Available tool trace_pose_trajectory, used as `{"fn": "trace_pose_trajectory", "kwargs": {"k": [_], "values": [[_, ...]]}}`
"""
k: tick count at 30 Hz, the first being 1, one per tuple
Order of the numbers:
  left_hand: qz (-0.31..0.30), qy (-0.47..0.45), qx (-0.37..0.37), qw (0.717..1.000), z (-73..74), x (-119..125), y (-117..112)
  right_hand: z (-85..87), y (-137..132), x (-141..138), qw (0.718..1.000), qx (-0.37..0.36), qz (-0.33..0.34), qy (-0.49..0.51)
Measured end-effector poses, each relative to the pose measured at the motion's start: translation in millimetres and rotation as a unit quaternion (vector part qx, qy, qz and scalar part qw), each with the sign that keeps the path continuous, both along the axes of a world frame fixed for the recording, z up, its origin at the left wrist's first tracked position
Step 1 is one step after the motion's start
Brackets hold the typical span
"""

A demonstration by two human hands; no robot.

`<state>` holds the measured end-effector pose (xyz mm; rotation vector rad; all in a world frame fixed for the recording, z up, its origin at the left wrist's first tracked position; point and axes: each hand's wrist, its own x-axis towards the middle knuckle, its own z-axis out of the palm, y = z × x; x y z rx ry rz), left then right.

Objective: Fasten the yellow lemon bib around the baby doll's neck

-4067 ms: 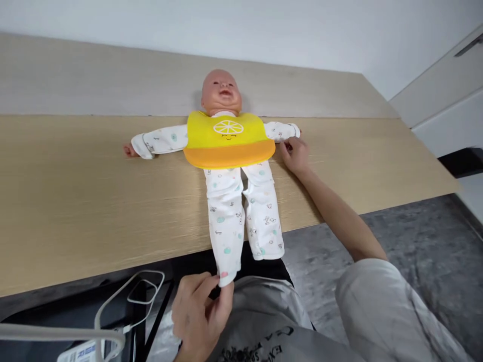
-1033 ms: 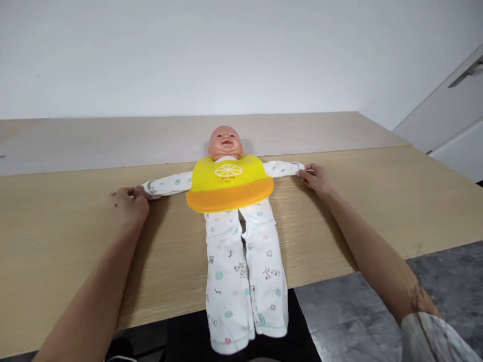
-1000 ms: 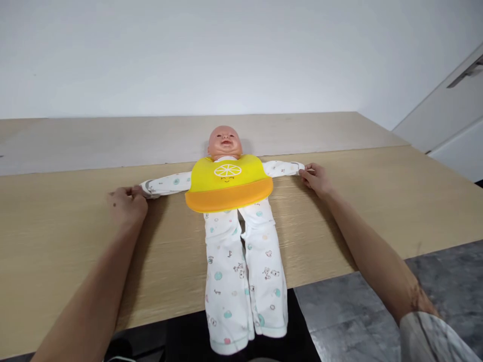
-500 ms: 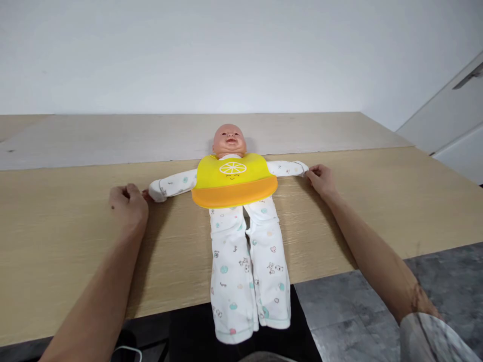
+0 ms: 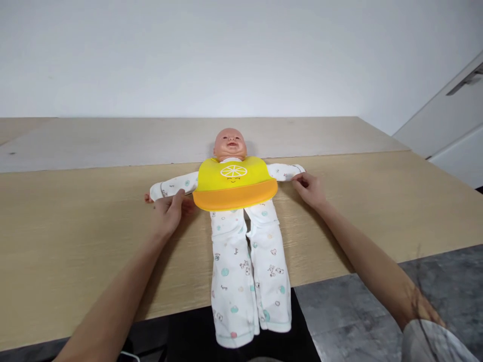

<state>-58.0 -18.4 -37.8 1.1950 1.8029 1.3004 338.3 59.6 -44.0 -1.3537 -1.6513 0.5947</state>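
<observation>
Lying on wood-grain tbl (image 5: 75, 251), smooth-headed doll (image 5: 230, 229), curved yel. bib (image 5: 234, 187)

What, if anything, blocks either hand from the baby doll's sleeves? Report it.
Nothing visible does. In the head view, the left hand overlaps the lower edge of the sleeve on its side; the right hand is right at the opposite cuff.

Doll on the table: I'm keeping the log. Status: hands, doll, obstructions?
Left hand by one sleeve, contact unclear; right hand at other sleeve, grip unclear. Doll face-up, bib on, trousers past edge of table. Obstruction: left hand partly hiding sleeve.
</observation>
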Motion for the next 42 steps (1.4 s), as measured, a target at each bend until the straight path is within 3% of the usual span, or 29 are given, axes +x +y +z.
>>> {"fn": "trace_pose_trajectory", "kwargs": {"k": [3,7,11,14,18,24,32,35,38,40,42], "values": [[-0.046,-0.185,-0.002,0.982,-2.9,18.8,3.5,-0.5,-10.7,-25.1,0.989,-0.085,0.093,0.078],[-0.124,-0.354,0.009,0.927,10.4,39.9,2.5,-1.6,-12.5,-56.3,0.920,-0.222,0.161,0.280],[-0.146,-0.441,0.018,0.885,22.5,52.0,7.5,-4.4,-2.9,-77.7,0.873,-0.239,0.169,0.391],[-0.110,-0.460,-0.001,0.881,24.1,56.9,18.7,-3.1,2.0,-88.5,0.873,-0.228,0.148,0.405],[-0.070,-0.471,-0.041,0.878,23.4,62.7,37.8,-3.4,5.5,-97.6,0.893,-0.185,0.091,0.399],[-0.078,-0.463,-0.026,0.883,23.3,66.2,59.9,-14.9,20.1,-101.2,0.904,-0.142,0.093,0.391],[-0.081,-0.446,0.011,0.891,18.4,62.8,52.5,-16.2,19.9,-98.0,0.896,-0.134,0.100,0.412],[-0.058,-0.404,0.034,0.912,19.9,61.5,48.1,-14.7,16.2,-96.9,0.894,-0.132,0.086,0.419],[0.046,-0.272,0.011,0.961,23.2,57.2,44.0,-12.7,12.8,-95.9,0.888,-0.153,0.097,0.423],[0.097,-0.189,-0.014,0.977,26.1,53.7,40.4,-11.0,10.6,-95.4,0.884,-0.165,0.105,0.424],[0.091,-0.162,-0.016,0.982,29.1,51.2,36.5,-9.2,8.5,-94.8,0.879,-0.167,0.112,0.432]]}}
